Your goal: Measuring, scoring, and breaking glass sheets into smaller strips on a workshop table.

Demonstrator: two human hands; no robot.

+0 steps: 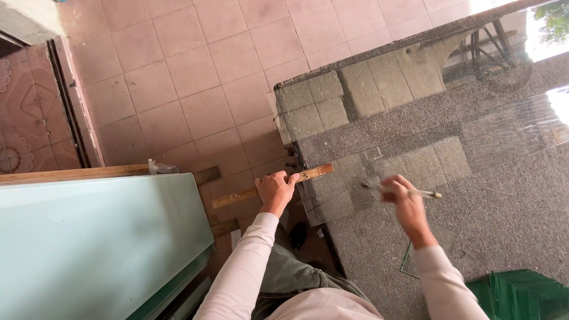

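My left hand (274, 191) grips a long wooden straightedge (311, 174) that lies across the near left edge of a clear glass sheet (415, 127) on a speckled stone table (510, 201). My right hand (402, 201) holds a thin pen-like tool (428, 193) just above the glass, to the right of the straightedge. The tool points sideways, and its motion blurs it. Both sleeves are pale pink.
A large frosted pale-green glass panel (89, 243) leans at the lower left with a wooden strip (71, 174) along its top. Stacked green glass pieces (521, 293) sit at the lower right. Pink floor tiles (195, 71) fill the upper left, beside a patterned doorway (24, 112).
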